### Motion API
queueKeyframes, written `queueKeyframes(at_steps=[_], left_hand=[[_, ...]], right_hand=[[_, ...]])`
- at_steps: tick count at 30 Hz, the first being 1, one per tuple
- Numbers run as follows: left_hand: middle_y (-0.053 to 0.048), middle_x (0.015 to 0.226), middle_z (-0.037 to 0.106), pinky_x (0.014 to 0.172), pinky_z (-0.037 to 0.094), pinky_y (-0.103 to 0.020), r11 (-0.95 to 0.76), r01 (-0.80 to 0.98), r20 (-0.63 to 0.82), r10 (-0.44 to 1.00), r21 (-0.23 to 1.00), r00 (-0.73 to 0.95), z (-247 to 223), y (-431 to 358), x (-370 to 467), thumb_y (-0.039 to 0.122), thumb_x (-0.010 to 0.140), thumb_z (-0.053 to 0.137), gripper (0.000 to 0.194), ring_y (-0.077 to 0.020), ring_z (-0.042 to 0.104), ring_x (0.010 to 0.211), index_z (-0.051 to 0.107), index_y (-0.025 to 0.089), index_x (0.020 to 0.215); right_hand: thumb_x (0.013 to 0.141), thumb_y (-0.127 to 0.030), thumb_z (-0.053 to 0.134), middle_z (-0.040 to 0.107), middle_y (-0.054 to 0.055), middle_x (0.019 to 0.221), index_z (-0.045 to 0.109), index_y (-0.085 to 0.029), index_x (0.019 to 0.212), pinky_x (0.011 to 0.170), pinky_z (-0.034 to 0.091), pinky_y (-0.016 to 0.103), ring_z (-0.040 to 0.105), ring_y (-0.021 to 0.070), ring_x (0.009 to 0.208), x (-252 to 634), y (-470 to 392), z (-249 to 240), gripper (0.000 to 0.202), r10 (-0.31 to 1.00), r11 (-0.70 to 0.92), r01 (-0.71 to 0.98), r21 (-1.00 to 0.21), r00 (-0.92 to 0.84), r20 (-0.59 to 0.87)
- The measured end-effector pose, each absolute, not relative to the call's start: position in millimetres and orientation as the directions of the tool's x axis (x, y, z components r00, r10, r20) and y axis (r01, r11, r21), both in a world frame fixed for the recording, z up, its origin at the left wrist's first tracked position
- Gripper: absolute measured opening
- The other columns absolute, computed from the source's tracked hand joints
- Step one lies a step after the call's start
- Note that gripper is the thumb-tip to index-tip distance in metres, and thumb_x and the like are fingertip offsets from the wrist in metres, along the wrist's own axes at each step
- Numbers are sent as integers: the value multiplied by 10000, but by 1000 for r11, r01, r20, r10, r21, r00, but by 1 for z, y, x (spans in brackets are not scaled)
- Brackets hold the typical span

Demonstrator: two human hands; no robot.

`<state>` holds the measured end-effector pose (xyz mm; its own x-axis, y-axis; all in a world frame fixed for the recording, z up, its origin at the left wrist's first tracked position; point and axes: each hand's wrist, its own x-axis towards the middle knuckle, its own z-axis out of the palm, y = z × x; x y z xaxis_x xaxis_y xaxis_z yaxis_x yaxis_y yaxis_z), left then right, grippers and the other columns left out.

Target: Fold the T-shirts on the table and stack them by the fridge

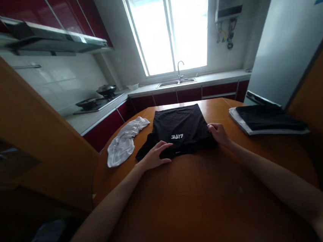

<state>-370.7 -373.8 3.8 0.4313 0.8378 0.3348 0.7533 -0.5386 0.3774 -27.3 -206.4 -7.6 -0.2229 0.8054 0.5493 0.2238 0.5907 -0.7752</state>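
A black T-shirt with white print lies spread on the wooden table in front of me. My left hand rests on its near left part, fingers apart. At the shirt's right edge, my right hand pinches the black cloth between thumb and fingers. To the left of the shirt lies a crumpled white garment. Folded black and white clothes are stacked on the right, apart from my right hand.
The rounded wooden table fills the foreground. Behind it run a counter with a sink and a stove with pans. A fridge stands at the right, and a wooden panel at the left.
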Motion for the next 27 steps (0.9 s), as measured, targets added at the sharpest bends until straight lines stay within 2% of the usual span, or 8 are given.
queueKeyframes(at_steps=[3, 8, 11, 14, 17, 21, 24, 27], left_hand=[[-82, 1272, 540, 1081, 443, -407, -562, 766, 346, 818, 313, 459, 10, -379, -373, 504, 791, 810, 703, -247, 539, 1181, 537, 278, 1399], [-65, 1138, 609, 1031, 441, -393, -566, 808, 303, 809, 167, 504, 21, -387, -376, 488, 845, 761, 320, -246, 539, 1104, 715, 253, 1058], [-54, 1103, 645, 998, 431, -373, -571, 812, 245, 809, 118, 534, 22, -388, -375, 470, 894, 714, 257, -232, 562, 1065, 739, 266, 1049], [-47, 1105, 672, 991, 417, -357, -601, 791, 204, 794, 118, 573, 20, -386, -374, 503, 893, 709, 305, -225, 579, 1066, 743, 274, 1091], [-42, 1057, 695, 943, 419, -331, -613, 782, 193, 786, 114, 588, 18, -382, -372, 456, 960, 634, 242, -204, 604, 1023, 756, 268, 1052], [-49, 999, 706, 885, 429, -312, -607, 784, 194, 791, 129, 581, 14, -377, -371, 375, 1022, 530, 272, -179, 641, 940, 764, 239, 990], [-51, 1011, 697, 872, 439, -303, -598, 786, 191, 799, 160, 570, 13, -377, -372, 384, 1020, 532, 271, -176, 655, 934, 760, 238, 1005], [-58, 1050, 688, 882, 448, -305, -597, 784, 185, 801, 173, 569, 13, -379, -374, 423, 992, 586, 256, -189, 656, 962, 755, 238, 1044]], right_hand=[[916, -477, 453, 445, -27, 548, 436, -232, 565, 570, 310, 272, 430, 146, 571, -25, -209, -5, 429, 763, 646, 309, -698, -233, 603], [952, -359, 401, 634, 24, 751, 619, -214, 790, 670, 408, 282, 581, 185, 720, -9, -217, -2, 308, 760, 631, 402, -664, -149, 632], [908, -272, 445, 656, 46, 823, 657, -201, 878, 698, 433, 296, 599, 198, 758, 16, -218, -14, 226, 814, 555, 532, -639, -188, 550], [839, -228, 534, 665, 77, 919, 710, -184, 965, 776, 467, 324, 614, 215, 837, 40, -220, -32, 221, 844, 531, 652, -541, -352, 405], [832, -357, 651, 665, 107, 1120, 727, -210, 1123, 893, 461, 401, 593, 277, 1038, 46, -227, -40, 335, 821, 570, 715, -405, -484, 302], [768, -591, 745, 612, 126, 1315, 707, -248, 1215, 997, 409, 494, 511, 346, 1215, 20, -245, -33, 565, 827, 558, 773, -303, -489, 276], [841, -458, 701, 666, 120, 1241, 747, -233, 1106, 988, 424, 455, 572, 317, 1151, -1, -253, -24, 351, 854, 509, 795, -330, -417, 311], [900, -258, 567, 733, 100, 1084, 764, -223, 997, 890, 475, 364, 659, 261, 997, -3, -250, -16, 223, 873, 470, 757, -454, -325, 363]])
